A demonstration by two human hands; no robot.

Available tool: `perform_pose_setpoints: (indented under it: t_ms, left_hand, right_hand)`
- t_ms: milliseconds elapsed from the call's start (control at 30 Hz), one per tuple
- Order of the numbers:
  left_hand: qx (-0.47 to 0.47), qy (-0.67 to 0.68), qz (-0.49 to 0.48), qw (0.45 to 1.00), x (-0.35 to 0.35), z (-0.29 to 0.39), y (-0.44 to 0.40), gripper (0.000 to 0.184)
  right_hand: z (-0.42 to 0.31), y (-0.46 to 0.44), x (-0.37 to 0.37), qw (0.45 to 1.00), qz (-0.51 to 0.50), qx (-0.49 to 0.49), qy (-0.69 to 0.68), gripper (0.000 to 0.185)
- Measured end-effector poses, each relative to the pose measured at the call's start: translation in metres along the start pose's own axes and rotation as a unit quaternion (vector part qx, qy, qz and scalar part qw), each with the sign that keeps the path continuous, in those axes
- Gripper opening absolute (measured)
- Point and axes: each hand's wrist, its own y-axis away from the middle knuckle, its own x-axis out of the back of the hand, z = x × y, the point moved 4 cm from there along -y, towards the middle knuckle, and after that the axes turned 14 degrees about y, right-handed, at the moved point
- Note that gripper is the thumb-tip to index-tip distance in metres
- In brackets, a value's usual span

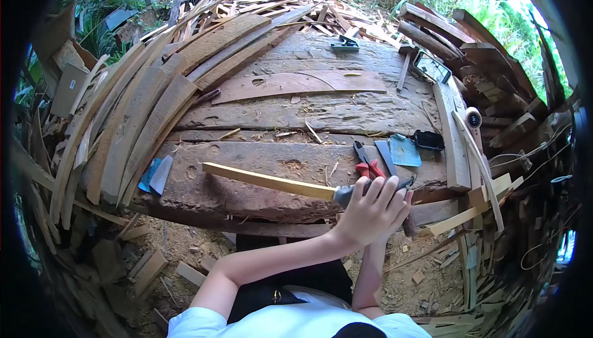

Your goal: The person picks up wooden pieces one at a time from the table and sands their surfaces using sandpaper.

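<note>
A long, narrow yellowish wooden strip (269, 180) lies at a slant above the near edge of the workbench. Its right end meets a dark grey grip-like piece (343, 196). My left hand (374, 211) reaches across my body, with its fingers closed over that grey piece. My right hand (404, 209) is beside and under the left, largely covered by it, so its fingers cannot be made out. Just beyond the hands lie red-handled pliers (369, 166), a flat grey metal blade (385, 158) and a worn blue sheet (405, 150).
Stacked curved planks (145, 122) line the left side. A thin board (302, 85) lies across the worn workbench (247, 153). At right are a hammer (404, 69), a phone (432, 67), a black tray (428, 140) and timber. Wood scraps and sawdust cover the ground.
</note>
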Motion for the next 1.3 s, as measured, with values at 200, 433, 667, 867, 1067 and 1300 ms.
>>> perform_pose_setpoints:
  t_ms: [200,433,667,867,1067,1300]
  left_hand:
    - [-0.050,-0.040,-0.037,0.997,0.014,-0.032,0.025,0.028]
    - [0.026,-0.052,-0.047,0.997,0.063,-0.089,0.053,0.016]
    - [0.101,0.007,-0.010,0.995,0.085,-0.093,0.033,0.012]
    - [0.029,-0.006,0.001,1.000,0.036,-0.044,0.013,0.016]
    - [-0.002,-0.012,-0.033,0.999,0.018,-0.048,0.015,0.020]
    - [0.039,-0.136,-0.027,0.990,0.089,-0.138,0.059,0.019]
  right_hand:
    - [-0.021,-0.019,0.026,0.792,-0.004,-0.265,-0.550,0.027]
    - [-0.056,-0.040,0.037,0.744,0.006,-0.302,-0.596,0.041]
    - [-0.068,-0.041,0.046,0.758,-0.029,-0.112,-0.642,0.043]
    - [-0.060,-0.034,0.038,0.832,-0.071,-0.087,-0.543,0.034]
    - [-0.057,-0.038,0.035,0.783,-0.020,-0.096,-0.614,0.024]
    - [-0.066,-0.039,0.041,0.779,-0.074,-0.104,-0.614,0.024]
